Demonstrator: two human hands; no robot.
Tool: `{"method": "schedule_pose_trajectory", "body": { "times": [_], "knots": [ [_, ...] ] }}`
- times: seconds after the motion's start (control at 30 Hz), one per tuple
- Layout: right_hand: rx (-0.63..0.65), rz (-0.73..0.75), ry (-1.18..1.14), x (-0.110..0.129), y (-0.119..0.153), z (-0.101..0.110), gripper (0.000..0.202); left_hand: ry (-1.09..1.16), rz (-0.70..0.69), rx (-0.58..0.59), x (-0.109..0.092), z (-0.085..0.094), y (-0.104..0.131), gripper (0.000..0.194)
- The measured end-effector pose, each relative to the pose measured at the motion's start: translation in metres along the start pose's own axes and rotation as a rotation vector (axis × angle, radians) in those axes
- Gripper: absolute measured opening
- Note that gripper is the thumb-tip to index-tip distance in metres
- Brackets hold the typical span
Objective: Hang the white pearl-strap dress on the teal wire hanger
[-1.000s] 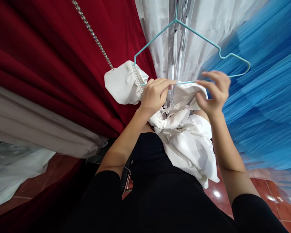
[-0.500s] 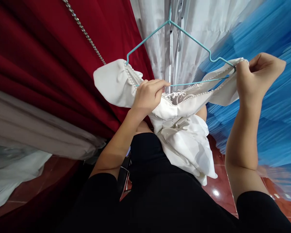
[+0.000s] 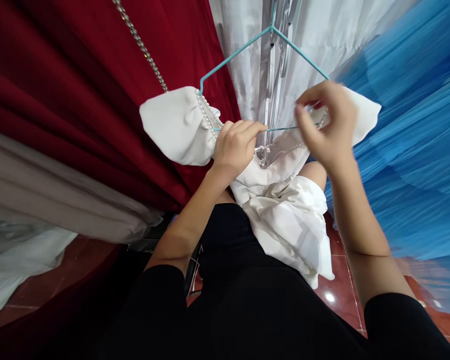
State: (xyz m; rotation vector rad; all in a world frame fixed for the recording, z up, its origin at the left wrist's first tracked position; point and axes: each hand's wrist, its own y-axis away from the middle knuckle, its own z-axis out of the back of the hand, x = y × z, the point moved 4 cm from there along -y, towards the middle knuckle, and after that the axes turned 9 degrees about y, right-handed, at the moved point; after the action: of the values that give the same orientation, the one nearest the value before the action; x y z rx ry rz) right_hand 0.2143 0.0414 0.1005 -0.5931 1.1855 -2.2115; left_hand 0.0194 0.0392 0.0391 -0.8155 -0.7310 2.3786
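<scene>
A white dress (image 3: 285,210) with pearl-beaded edges and puffed sleeves hangs on a light-blue wire hanger (image 3: 235,56), its skirt bunched over my lap. My left hand (image 3: 235,149) is closed on the dress's neckline, at the hanger's lower bar. The left sleeve (image 3: 180,125) sits over that end of the hanger. My right hand (image 3: 328,122) is a little blurred, thumb and fingers curved and apart, in front of the right sleeve (image 3: 363,112). It hides the hanger's right end and part of the beaded edge. No cloth shows between its fingertips.
Red fabric (image 3: 165,40) with a beaded chain (image 3: 142,47) hangs to the left, above beige cloth (image 3: 60,185). White curtains (image 3: 242,50) and metal rails (image 3: 275,65) stand ahead. Blue tulle (image 3: 416,150) fills the right side. The floor is red tile (image 3: 345,280).
My right hand has let go of the right sleeve's end and moved left and inward, fingers parting. That sleeve now spreads behind it. My left hand stays on the neckline.
</scene>
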Motion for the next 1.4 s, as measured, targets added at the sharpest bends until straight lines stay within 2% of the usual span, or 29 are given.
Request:
{"method": "schedule_pose_trajectory", "body": {
  "times": [0.07, 0.1, 0.17, 0.23, 0.33, 0.43, 0.57, 0.67, 0.77, 0.87, 0.93, 1.0, 1.07, 1.13, 1.2, 1.23, 1.3, 1.4],
  "knots": [
    [0.178, 0.011, 0.029, 0.004, 0.018, -0.032, 0.016, 0.013, 0.010, 0.004, 0.000, -0.001, 0.001, 0.035],
    [0.215, 0.003, 0.066, 0.004, 0.027, -0.046, 0.022, 0.020, 0.009, 0.003, 0.000, -0.001, 0.002, 0.035],
    [0.213, -0.031, 0.157, 0.002, 0.039, -0.067, 0.033, 0.042, -0.014, -0.007, 0.000, -0.001, 0.005, 0.033],
    [0.169, -0.069, 0.204, 0.000, 0.044, -0.078, 0.040, 0.071, -0.040, -0.070, 0.002, 0.003, 0.009, 0.033],
    [0.125, -0.107, 0.187, 0.001, 0.044, -0.079, 0.042, 0.064, -0.010, -0.268, 0.016, 0.021, 0.014, 0.030],
    [0.108, -0.110, 0.171, 0.003, 0.043, -0.076, 0.045, 0.000, 0.071, -0.435, 0.040, 0.045, 0.013, 0.035],
    [0.103, -0.102, 0.182, 0.001, 0.043, -0.072, 0.048, 0.007, 0.127, -0.540, 0.069, 0.071, 0.001, 0.031],
    [0.144, -0.096, 0.169, -0.003, 0.040, -0.068, 0.052, 0.048, 0.045, -0.673, 0.079, 0.097, -0.005, 0.037],
    [0.204, -0.101, 0.147, -0.005, 0.036, -0.065, 0.056, 0.080, -0.054, -0.822, 0.090, 0.129, 0.003, 0.044],
    [0.225, -0.104, 0.136, -0.003, 0.034, -0.063, 0.058, -0.006, 0.034, -0.829, 0.105, 0.146, 0.024, 0.032],
    [0.221, -0.105, 0.131, 0.000, 0.034, -0.065, 0.059, 0.005, 0.099, -0.771, 0.112, 0.139, 0.043, 0.021],
    [0.213, -0.111, 0.125, 0.003, 0.035, -0.068, 0.060, 0.052, 0.113, -0.661, 0.110, 0.119, 0.061, 0.014],
    [0.211, -0.118, 0.116, 0.006, 0.035, -0.071, 0.060, 0.038, 0.044, -0.510, 0.098, 0.091, 0.073, 0.010],
    [0.209, -0.123, 0.111, 0.007, 0.035, -0.074, 0.058, 0.002, -0.107, -0.414, 0.075, 0.067, 0.075, 0.006],
    [0.209, -0.127, 0.110, 0.008, 0.035, -0.074, 0.055, -0.014, -0.217, -0.388, 0.049, 0.053, 0.067, 0.003],
    [0.210, -0.129, 0.113, 0.009, 0.035, -0.073, 0.053, -0.019, -0.224, -0.380, 0.037, 0.050, 0.059, 0.005],
    [0.210, -0.134, 0.126, 0.011, 0.037, -0.069, 0.049, -0.039, -0.155, -0.330, 0.020, 0.046, 0.038, 0.018],
    [0.201, -0.136, 0.150, 0.016, 0.041, -0.061, 0.042, -0.043, -0.003, -0.173, 0.013, 0.035, 0.012, 0.029]
  ]
}}
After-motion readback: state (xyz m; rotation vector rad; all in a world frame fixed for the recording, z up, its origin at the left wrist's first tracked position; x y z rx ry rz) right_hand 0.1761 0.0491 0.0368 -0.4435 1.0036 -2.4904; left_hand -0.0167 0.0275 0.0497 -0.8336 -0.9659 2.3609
